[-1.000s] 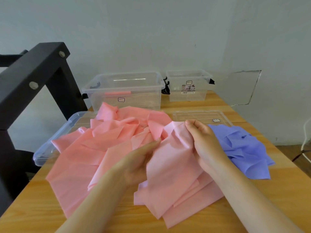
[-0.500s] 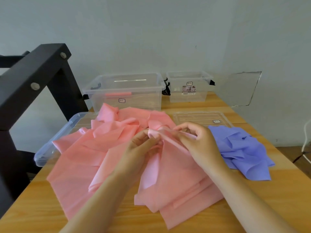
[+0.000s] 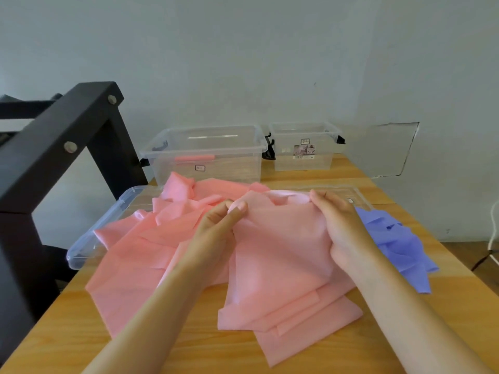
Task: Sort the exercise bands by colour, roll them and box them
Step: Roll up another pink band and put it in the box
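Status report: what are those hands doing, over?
Left hand, right hand both pinch pale pink stretchy band. Purple band heap lies beside. Other pink bands heaped beneath.

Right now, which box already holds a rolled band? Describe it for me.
At the back of the wooden table, by the wall, stand a larger left box and a smaller box, both clear. It is the larger, alone in holding a pink roll.

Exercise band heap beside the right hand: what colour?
Plain lavender-blue exercise band heap, no pattern; the head view, the only one, shows it clearly.
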Motion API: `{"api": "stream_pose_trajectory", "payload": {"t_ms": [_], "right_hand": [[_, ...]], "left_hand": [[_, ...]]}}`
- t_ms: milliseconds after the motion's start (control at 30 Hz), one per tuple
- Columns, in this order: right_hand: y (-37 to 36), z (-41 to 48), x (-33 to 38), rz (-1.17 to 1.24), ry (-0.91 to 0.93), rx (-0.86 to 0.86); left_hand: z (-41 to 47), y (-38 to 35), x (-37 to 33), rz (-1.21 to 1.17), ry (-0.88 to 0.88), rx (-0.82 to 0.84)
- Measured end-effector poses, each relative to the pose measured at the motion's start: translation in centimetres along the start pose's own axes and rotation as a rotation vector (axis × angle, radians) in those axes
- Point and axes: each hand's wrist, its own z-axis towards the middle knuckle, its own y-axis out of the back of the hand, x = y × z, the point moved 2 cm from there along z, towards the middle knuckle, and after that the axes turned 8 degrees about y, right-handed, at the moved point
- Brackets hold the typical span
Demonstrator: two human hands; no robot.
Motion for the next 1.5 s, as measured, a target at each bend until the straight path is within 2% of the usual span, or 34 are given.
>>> {"api": "stream_pose_trajectory", "payload": {"t_ms": [167,233,367,500,533,600,700,833,933,967,1033,1100,1233,1333,1400,1500], "right_hand": [[-0.4,1.2,3.3,0.392,-0.081,0.084],[-1.1,2.4,5.5,0.514,-0.091,0.06],[-2.9,4.7,10.8,0.634,0.015,0.114],[-3.7,5.6,15.9,0.75,0.149,0.235],[-3.8,5.6,16.6,0.737,0.155,0.251],[-4.0,5.5,16.6,0.666,0.117,0.26],[-4.0,4.8,14.2,0.625,0.023,0.276],[-3.1,3.4,10.5,0.665,-0.067,0.289],[-2.7,2.1,7.8,0.688,-0.141,0.308],[-2.6,1.6,6.9,0.675,-0.179,0.322],[-2.6,0.6,5.2,0.641,-0.258,0.345],[-2.4,0.0,3.5,0.626,-0.308,0.345],[-2.1,-0.9,0.8,0.59,-0.291,0.361],[-1.8,-1.6,-0.3,0.633,-0.301,0.362],[-1.5,-1.9,-1.0,0.583,-0.322,0.379],[-1.4,-2.0,-1.8,0.501,-0.342,0.468]], "left_hand": [[1.6,-2.2,-3.9,-0.016,-0.043,-0.005],[2.9,-3.4,-6.3,-0.035,-0.087,-0.016],[4.8,-6.2,-12.3,-0.057,-0.187,0.029],[5.4,-7.9,-17.4,0.03,-0.282,0.159],[5.3,-8.0,-17.8,0.039,-0.298,0.16],[4.8,-7.7,-17.4,0.064,-0.3,0.058],[4.5,-6.0,-14.7,0.113,-0.161,-0.13],[3.4,-3.3,-10.7,-0.002,0.146,-0.182],[1.5,-2.3,-8.0,-0.151,0.528,-0.06],[1.1,-2.0,-7.3,-0.164,0.61,0.004],[0.8,-1.5,-6.3,-0.12,0.662,0.089],[1.1,-1.2,-5.2,-0.089,0.616,0.083],[1.4,-0.5,-3.0,-0.156,0.519,-0.042],[1.0,0.1,-1.7,-0.049,0.449,-0.055],[1.1,0.7,-1.0,0.031,0.339,-0.071],[0.6,0.8,-0.5,-0.03,0.224,-0.051]]}}
